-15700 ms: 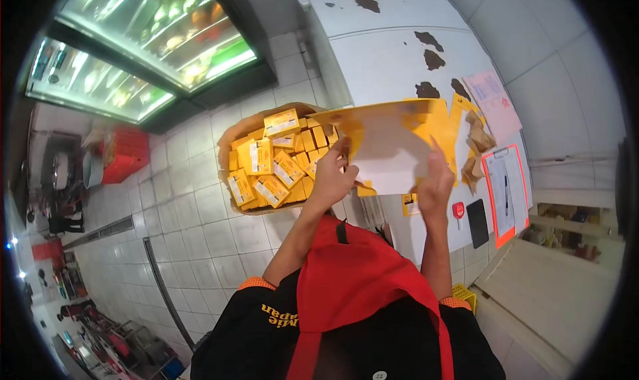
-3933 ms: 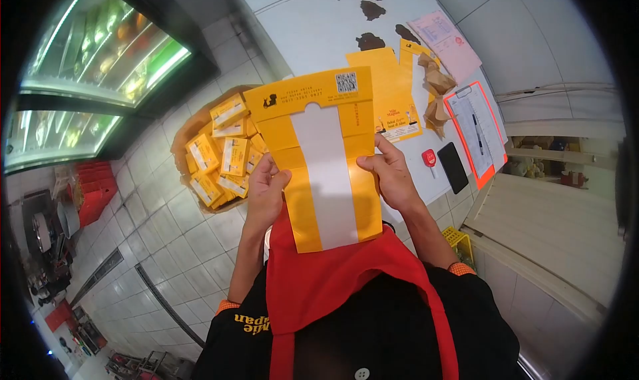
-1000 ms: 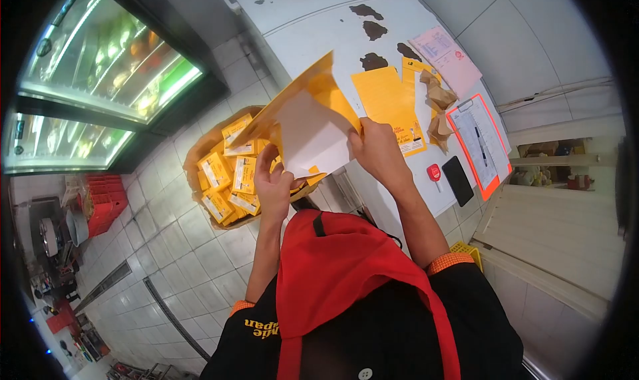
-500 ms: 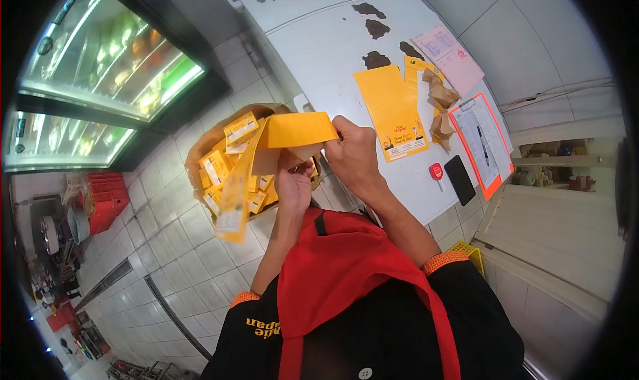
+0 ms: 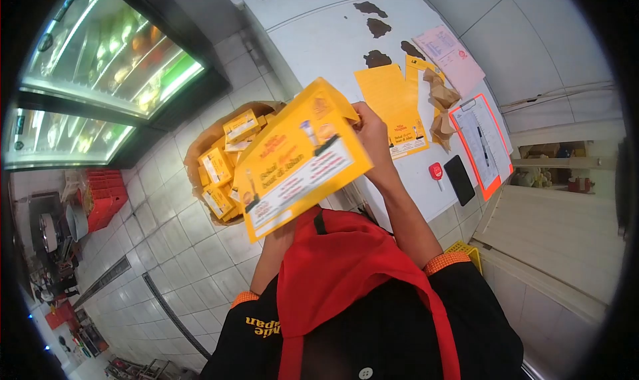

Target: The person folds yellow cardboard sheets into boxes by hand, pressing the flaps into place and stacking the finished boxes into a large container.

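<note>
Two bare forearms (image 5: pixel 414 223) are extending beyond a red apron (image 5: pixel 343 260) and orange-checked cuffs (image 5: pixel 447 261). Just ahead, a yellow printed card (image 5: pixel 299 157) is slanting above the apron, its printed face showing and its upper part bending at a crease. The right hand (image 5: pixel 374 137) is closing narrowly on the card's right edge; the left hand is hiding behind the card, so whether it is gripping or resting open, I cannot tell. The step in hand seems to be shaping or turning this card, judging by the crease. Any further bending would be calling for a steady hold on the right edge and support from behind, keeping the panels from buckling.

Beyond the right hand, the white worktop (image 5: pixel 319 54) is carrying a phone (image 5: pixel 459 180), a red round item (image 5: pixel 436 171), a clipboard (image 5: pixel 489 190) with a pen (image 5: pixel 484 147), a second yellow card (image 5: pixel 383 97), crumpled brown paper (image 5: pixel 442 128) and a pink sheet (image 5: pixel 459 67). Beside the worktop, small yellow boxes (image 5: pixel 216 166) are filling a brown container (image 5: pixel 192 160), partly hiding behind the held card. Farther off, red crates (image 5: pixel 106 197) are standing near a lit glass-fronted fridge (image 5: pixel 106 74).
</note>
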Tool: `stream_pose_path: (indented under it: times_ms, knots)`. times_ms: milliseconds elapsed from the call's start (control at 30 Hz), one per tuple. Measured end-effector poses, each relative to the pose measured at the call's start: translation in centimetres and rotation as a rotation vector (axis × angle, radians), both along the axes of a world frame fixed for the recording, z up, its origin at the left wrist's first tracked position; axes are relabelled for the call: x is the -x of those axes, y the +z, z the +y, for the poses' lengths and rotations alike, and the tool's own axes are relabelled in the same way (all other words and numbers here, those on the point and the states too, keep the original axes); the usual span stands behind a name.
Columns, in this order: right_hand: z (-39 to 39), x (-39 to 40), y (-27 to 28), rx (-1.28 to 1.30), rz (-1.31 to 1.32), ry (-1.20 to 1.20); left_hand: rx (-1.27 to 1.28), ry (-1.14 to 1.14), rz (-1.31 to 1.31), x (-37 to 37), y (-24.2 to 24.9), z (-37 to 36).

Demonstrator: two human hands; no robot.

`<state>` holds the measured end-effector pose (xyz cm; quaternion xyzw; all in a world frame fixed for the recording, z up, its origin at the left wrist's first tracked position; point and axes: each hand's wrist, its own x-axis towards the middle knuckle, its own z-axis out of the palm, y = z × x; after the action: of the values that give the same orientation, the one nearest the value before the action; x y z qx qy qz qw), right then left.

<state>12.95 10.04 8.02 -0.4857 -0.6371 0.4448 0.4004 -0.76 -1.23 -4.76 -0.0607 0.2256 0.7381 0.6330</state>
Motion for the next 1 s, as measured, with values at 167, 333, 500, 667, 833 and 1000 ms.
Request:
stream_pose_path:
  times_ms: [167,333,500,667,833,1000]
  knots:
    - [0.0,-0.8,-1.0,0.3,0.171,0.192,0.057,-0.147,0.213,0.0,3.5,0.7]
    - [-0.6,-1.5,-1.0,0.386,0.089,0.142,0.368,0.179,0.8,0.6,5.6,1.9]
    - [-1.8,-1.7,-1.0,0.215,-0.498,0.299,0.346,0.375,1.203,3.5,6.4,2.3]
    - [-1.9,-0.7,-0.6,0.005,-0.833,0.141,0.332,-0.116,1.603,3.8,7.1,1.6]
    - [-0.7,-0.4,-2.1,-0.15,-0.583,0.172,0.313,-0.165,1.47,2.4,7.6,1.7]
    - [-0.6,-0.5,-3.3,-0.058,-0.606,0.29,0.543,-0.078,1.772,2.8,7.7,1.6]
